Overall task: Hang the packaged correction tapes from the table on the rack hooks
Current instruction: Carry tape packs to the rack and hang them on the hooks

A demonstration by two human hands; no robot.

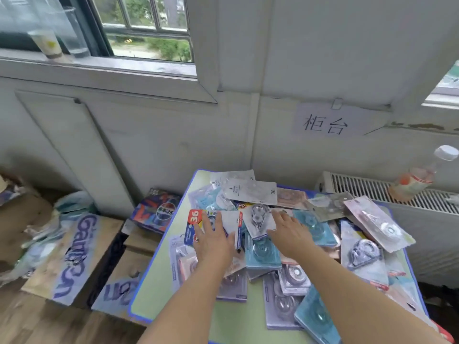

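Observation:
A pile of packaged correction tapes (pixel 263 252) covers a small green table with a blue edge (pixel 159 276). The packs are blister cards in teal, white, grey and pink. My left hand (pixel 213 239) lies flat, fingers straight, on a red, white and blue pack marked 36 (pixel 195 217). My right hand (pixel 289 232) rests with spread fingers on a white pack with a clear dispenser (pixel 258 219) and on a teal pack beside it. Neither hand grips anything. No rack or hooks are in view.
Cardboard boxes (pixel 72 259) with purple lettering and a soda carton (pixel 156 209) stand left of the table. A white radiator (pixel 397 194) with a plastic bottle (pixel 419 175) on it is at the right. The wall with a paper sign (pixel 325 122) is straight ahead.

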